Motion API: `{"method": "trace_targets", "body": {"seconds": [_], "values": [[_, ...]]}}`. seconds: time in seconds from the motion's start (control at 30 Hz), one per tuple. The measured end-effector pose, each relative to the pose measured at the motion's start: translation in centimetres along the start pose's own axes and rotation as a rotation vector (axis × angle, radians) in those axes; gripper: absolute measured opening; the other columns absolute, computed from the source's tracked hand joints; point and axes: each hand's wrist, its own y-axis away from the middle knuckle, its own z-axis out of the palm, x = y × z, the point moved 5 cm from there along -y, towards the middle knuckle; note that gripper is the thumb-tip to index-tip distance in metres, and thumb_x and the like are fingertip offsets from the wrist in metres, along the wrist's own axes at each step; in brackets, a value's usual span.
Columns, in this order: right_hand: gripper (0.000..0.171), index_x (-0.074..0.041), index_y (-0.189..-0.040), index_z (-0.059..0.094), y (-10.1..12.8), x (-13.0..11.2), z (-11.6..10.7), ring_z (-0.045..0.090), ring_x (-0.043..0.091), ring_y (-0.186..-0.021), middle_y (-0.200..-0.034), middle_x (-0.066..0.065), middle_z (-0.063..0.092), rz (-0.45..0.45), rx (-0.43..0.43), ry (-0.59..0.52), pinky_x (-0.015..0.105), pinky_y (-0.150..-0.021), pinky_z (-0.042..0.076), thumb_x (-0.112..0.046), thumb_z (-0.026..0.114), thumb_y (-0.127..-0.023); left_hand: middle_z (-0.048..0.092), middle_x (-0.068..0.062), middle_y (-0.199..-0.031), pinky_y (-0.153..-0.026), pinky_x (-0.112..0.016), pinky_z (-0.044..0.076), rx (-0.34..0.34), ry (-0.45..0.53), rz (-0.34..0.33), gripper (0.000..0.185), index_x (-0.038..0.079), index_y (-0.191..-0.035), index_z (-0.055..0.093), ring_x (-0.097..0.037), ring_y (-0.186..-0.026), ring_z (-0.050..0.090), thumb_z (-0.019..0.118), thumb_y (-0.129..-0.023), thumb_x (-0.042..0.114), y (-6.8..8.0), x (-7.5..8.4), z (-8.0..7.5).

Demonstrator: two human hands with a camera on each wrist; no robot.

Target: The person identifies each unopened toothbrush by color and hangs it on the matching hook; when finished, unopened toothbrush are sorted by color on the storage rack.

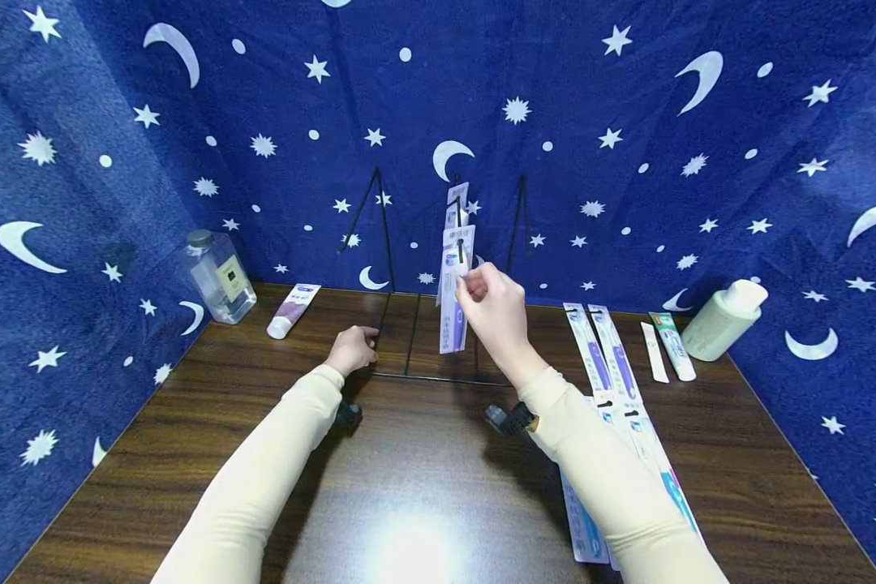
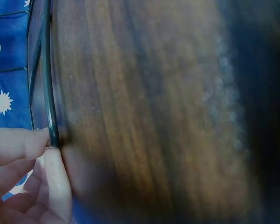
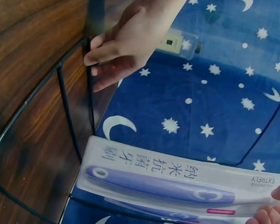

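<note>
The right hand (image 1: 495, 312) is raised above the back of the table (image 1: 423, 478), its fingertips (image 3: 270, 215) pinching the top end of a toothbrush pack (image 1: 453, 304) at the middle hook of a black wire rack (image 1: 409, 324). The pack hangs upright, long axis vertical, its lower end just above the rack's base; more packs hang above and behind it on the same hook. In the right wrist view the pack (image 3: 177, 184) shows a purple brush inside clear plastic, lying along the pack's length.

The left hand (image 1: 352, 349) rests on the table at the rack's left base wire, thumb and fingers (image 2: 18, 144) closed round that thin wire (image 2: 49, 93).

Right of the rack, more packs (image 1: 604, 349) lie flat on the table, lengthwise front to back, some running under the right sleeve. Beyond them lie two small tubes (image 1: 667, 349) and a pale green bottle (image 1: 723, 319) on its side. On the left stand a clear bottle (image 1: 217, 276) with a grey cap, and just beside it lies a white tube (image 1: 292, 311). Blue star-and-moon cloth (image 1: 628, 122) closes in the table on three sides.
</note>
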Motion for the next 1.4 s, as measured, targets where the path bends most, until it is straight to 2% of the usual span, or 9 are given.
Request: {"method": "trace_targets", "body": {"seconds": [0.23,0.67,0.9,1.23,1.4], "values": [[0.011,0.001,-0.080,0.061,-1.5,1.5,1.4,0.065,0.021,-0.060,-0.070,0.011,0.069,0.092,-0.010,0.020,0.034,-0.058,0.052,-0.009,0.066,-0.081,0.060,-0.004,-0.078,-0.054,-0.018,0.043,0.010,0.012,0.012,0.054,-0.004,-0.121,0.061,-0.005,-0.049,0.053,0.063,-0.066,-0.006,0.0,0.1,0.3],[0.009,0.000,-0.078,0.061,-3.6,3.6,2.2,0.064,0.025,-0.064,-0.071,0.011,0.068,0.122,-0.015,0.120,0.036,-0.061,0.051,-0.007,0.067,-0.077,0.062,-0.005,-0.080,-0.054,-0.018,0.046,0.003,0.011,0.001,0.054,-0.003,-0.122,0.061,-0.004,-0.048,0.053,0.064,-0.068,-0.005,-0.1,0.2,0.6],[0.010,-0.002,-0.078,0.061,-4.0,3.8,2.2,0.064,0.025,-0.065,-0.071,0.011,0.068,0.151,-0.056,0.135,0.037,-0.061,0.050,-0.010,0.067,-0.079,0.061,-0.004,-0.080,-0.053,-0.020,0.047,0.002,0.000,0.002,0.054,-0.002,-0.122,0.061,-0.004,-0.048,0.053,0.063,-0.069,-0.005,-0.1,0.3,0.6],[0.015,0.001,-0.084,0.063,-3.6,3.2,1.1,0.065,0.023,-0.062,-0.067,0.010,0.068,0.117,-0.081,0.078,0.036,-0.062,0.050,-0.013,0.067,-0.081,0.058,-0.003,-0.079,-0.048,-0.018,0.044,0.019,0.008,-0.012,0.053,-0.003,-0.122,0.061,-0.005,-0.047,0.052,0.062,-0.069,-0.006,0.0,-0.2,0.3],[0.016,-0.001,-0.082,0.064,-3.2,3.1,-0.4,0.064,0.021,-0.059,-0.066,0.009,0.067,0.088,-0.073,0.083,0.036,-0.061,0.050,-0.016,0.067,-0.082,0.061,-0.005,-0.081,-0.051,-0.018,0.046,0.021,-0.021,-0.002,0.053,-0.002,-0.121,0.062,-0.005,-0.049,0.054,0.063,-0.069,-0.004,0.0,-0.3,0.3]]}}
